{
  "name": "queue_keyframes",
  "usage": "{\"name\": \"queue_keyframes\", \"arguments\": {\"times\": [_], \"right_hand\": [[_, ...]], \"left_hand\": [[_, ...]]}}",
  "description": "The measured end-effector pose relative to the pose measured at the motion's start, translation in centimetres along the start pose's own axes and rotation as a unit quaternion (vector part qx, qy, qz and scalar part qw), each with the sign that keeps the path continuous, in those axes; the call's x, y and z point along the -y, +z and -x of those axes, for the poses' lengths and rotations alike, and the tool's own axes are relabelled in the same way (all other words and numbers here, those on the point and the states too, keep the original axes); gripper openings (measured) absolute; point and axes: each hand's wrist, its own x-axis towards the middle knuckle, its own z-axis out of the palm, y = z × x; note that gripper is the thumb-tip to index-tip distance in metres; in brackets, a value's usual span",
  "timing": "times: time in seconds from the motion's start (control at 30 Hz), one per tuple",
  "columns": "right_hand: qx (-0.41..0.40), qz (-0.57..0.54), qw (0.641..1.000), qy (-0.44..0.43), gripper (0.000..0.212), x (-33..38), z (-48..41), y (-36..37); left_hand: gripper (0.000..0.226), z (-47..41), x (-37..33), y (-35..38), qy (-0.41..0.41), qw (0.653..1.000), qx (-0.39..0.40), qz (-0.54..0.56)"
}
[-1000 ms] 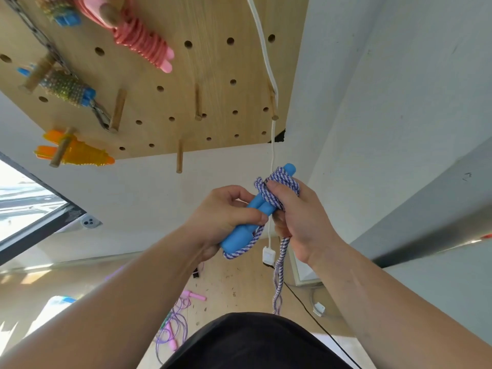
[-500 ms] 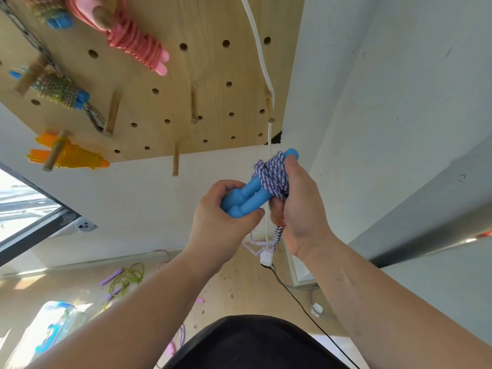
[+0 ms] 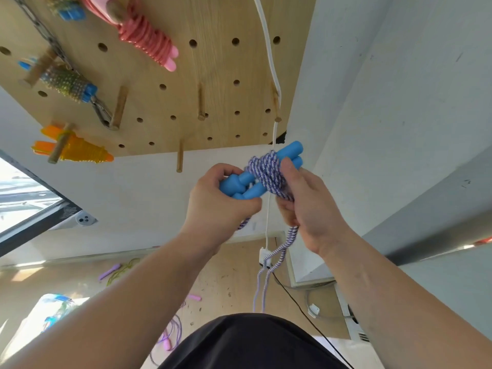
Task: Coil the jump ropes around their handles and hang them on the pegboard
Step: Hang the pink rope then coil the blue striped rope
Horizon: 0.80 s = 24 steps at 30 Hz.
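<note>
Striped purple-and-white rope [image 3: 290,235] is seen hanging loose below the hands, its tail not yet wound. Blue handles [image 3: 239,186], laid side by side, are clamped in the curled fingers of the left hand [image 3: 215,209], while the rope is pinched and fed by the right hand [image 3: 306,209] just under the coil [image 3: 266,170]. Each turn is best pulled snug against the last, with the tail kept taut so that nothing slips. Beyond, a bare peg [image 3: 180,155] is offered by the pegboard [image 3: 218,65], beside hung ropes [image 3: 145,38].
</note>
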Motion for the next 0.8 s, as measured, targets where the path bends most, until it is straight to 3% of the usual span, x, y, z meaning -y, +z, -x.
{"name": "queue_keyframes", "arguments": {"times": [0.1, 0.2, 0.33, 0.43, 0.53, 0.63, 0.8], "right_hand": [[0.008, 0.151, 0.988, -0.009, 0.063, 0.5, -0.4, -2.3], [0.0, 0.218, 0.976, -0.005, 0.033, 0.7, -0.4, -3.0], [0.047, 0.091, 0.994, 0.02, 0.014, 0.1, 0.0, -2.2], [0.085, -0.021, 0.994, 0.059, 0.036, -0.8, 0.3, -1.1], [0.105, -0.121, 0.986, 0.043, 0.034, -1.1, -0.2, -1.5], [0.161, -0.088, 0.983, -0.03, 0.033, -1.1, -0.9, -3.2], [0.218, 0.011, 0.975, -0.051, 0.043, -0.7, -1.3, -4.6]], "left_hand": [[0.045, -0.7, 0.6, -1.9, -0.015, 1.0, -0.012, -0.019], [0.046, -0.6, 0.6, -1.9, -0.035, 0.999, -0.009, 0.006], [0.04, -0.4, -0.7, -0.5, -0.074, 0.993, 0.011, 0.097], [0.037, -0.2, -1.2, 0.4, -0.117, 0.982, 0.042, 0.143], [0.047, 0.3, -1.3, 0.6, -0.171, 0.963, 0.092, 0.187], [0.046, 0.9, -1.1, 0.4, -0.209, 0.938, 0.148, 0.235], [0.048, 0.4, -1.0, -1.0, -0.234, 0.871, 0.28, 0.328]]}}
